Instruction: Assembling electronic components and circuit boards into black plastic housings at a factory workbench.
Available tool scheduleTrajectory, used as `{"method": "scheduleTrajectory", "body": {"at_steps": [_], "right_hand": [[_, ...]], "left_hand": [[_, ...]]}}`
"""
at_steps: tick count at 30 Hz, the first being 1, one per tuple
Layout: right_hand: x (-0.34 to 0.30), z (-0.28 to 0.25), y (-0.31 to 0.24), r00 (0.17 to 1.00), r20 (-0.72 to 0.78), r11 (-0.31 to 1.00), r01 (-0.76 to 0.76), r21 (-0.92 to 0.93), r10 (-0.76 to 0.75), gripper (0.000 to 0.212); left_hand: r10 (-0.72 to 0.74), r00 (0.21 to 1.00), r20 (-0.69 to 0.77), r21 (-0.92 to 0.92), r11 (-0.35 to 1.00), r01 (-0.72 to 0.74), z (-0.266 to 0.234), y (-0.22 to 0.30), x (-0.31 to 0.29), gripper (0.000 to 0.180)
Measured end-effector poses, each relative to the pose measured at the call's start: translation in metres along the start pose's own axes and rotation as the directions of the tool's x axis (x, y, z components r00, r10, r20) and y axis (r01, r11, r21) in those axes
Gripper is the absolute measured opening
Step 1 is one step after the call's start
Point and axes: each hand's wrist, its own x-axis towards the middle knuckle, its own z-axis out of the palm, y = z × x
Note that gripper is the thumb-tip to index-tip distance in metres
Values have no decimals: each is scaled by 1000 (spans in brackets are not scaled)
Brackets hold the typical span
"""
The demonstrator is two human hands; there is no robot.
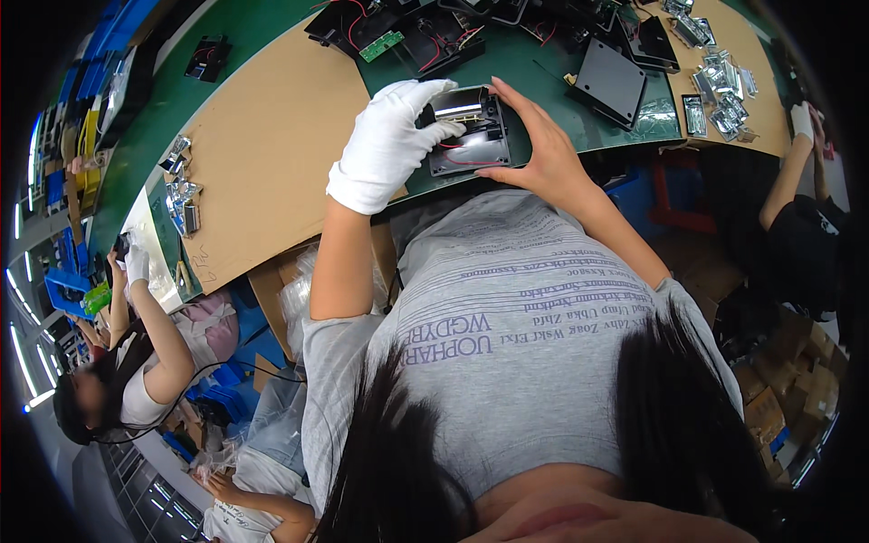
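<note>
A black plastic housing (471,156) with a shiny reflector panel, a pale strip across its middle and a thin red wire lies at the near edge of the green table. My left hand (385,136), in a white glove, grips it from the left, with the thumb reaching in over the middle strip and the fingers over the far left corner. Bare, my right hand (543,145) spans its right side, fingertips at the far corner and thumb along the near edge. The glove hides part of the housing's left side.
Black housings with red wires and a green circuit board (381,46) pile up beyond my hands. To the right are a closed black case (608,81) and several shiny silver parts (724,90). Brown cardboard (262,136) covers the table's left. Other people work at both sides.
</note>
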Motion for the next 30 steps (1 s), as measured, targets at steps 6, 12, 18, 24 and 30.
{"method": "scheduleTrajectory", "body": {"at_steps": [6,12,18,24,30], "right_hand": [[0,1,3,1000,-7,1000,12,-10,-12,105],[-1,1,4,1000,-9,1000,10,-25,-10,105],[-1,1,5,1000,-12,999,14,-39,-14,105],[-1,-1,3,1000,8,999,-4,-32,4,105],[-1,0,4,1000,7,999,-5,-37,5,104]], "left_hand": [[-8,1000,12,-11,1000,9,-1,3,-1,51],[-9,1000,-10,-35,999,9,4,0,-2,51],[39,999,-32,3,999,-39,5,-2,-2,51],[0,1000,-26,-74,997,-2,6,-3,-3,50],[-44,999,-7,-106,993,43,8,-5,-4,49]]}}
